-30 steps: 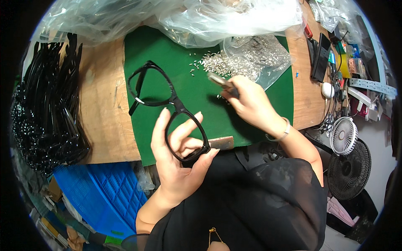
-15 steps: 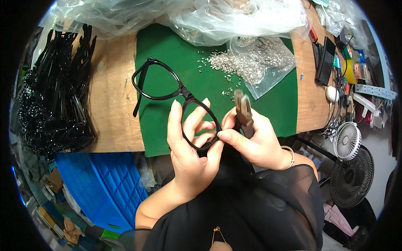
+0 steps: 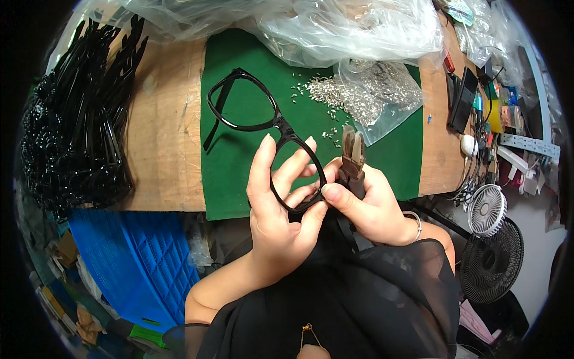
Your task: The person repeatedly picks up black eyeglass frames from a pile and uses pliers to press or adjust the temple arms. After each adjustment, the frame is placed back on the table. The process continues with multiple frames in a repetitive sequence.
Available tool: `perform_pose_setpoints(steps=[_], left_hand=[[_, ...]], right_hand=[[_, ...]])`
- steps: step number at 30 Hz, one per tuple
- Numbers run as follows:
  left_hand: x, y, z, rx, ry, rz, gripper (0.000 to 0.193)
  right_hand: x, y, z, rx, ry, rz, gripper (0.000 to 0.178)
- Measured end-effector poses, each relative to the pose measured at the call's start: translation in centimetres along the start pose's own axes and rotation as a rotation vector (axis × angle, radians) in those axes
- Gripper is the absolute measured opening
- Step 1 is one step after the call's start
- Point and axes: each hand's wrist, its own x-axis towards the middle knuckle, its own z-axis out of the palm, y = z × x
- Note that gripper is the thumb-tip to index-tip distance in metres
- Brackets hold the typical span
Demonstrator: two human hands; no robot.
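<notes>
A glossy black eyeglass frame (image 3: 283,126) is tilted above the green mat, one rim toward the far left with a temple arm folded out beneath it. My left hand (image 3: 276,230) grips the nearer rim, its fingers curled through and around the lens opening. Beside it, my right hand (image 3: 382,209) is closed around a pair of pliers (image 3: 353,157), jaws pointing away from me. Its thumb and forefinger also touch the frame's near right corner. The pliers' jaws stand apart from the frame. The hinge at that corner is mostly hidden by fingers.
Small silvery metal pieces (image 3: 323,91) spill from a clear bag (image 3: 388,99) on the green mat (image 3: 236,185). Many black glasses parts (image 3: 78,131) are heaped at left, above a blue crate (image 3: 131,257). Plastic sheeting (image 3: 347,30) lies behind; a phone (image 3: 463,100) and fans (image 3: 487,210) are at right.
The whole view has shifted slightly. Both hands and the glasses frame have moved a little right, and the pliers, blurred before, now show their jaws sharply. The grips stay the same.
</notes>
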Motion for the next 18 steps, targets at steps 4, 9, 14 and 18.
perform_pose_setpoints(steps=[4, 9, 14, 18], left_hand=[[-0.1, -0.2, -0.4, 0.096, -0.042, 0.059, 0.082], [0.1, 0.4, -1.1, -0.056, -0.091, -0.052, 0.08], [0.1, 1.0, -1.3, -0.125, -0.075, -0.094, 0.081], [-0.1, 0.5, -1.5, -0.082, -0.101, -0.098, 0.082]], right_hand=[[0.4, 0.0, 0.1, 0.069, -0.054, 0.066, 0.015], [0.6, 0.0, 0.0, -0.019, -0.092, 0.049, 0.016], [0.4, -0.1, 0.6, 0.102, -0.056, 0.111, 0.017], [0.1, 0.0, 0.7, -0.03, -0.035, 0.043, 0.017]])
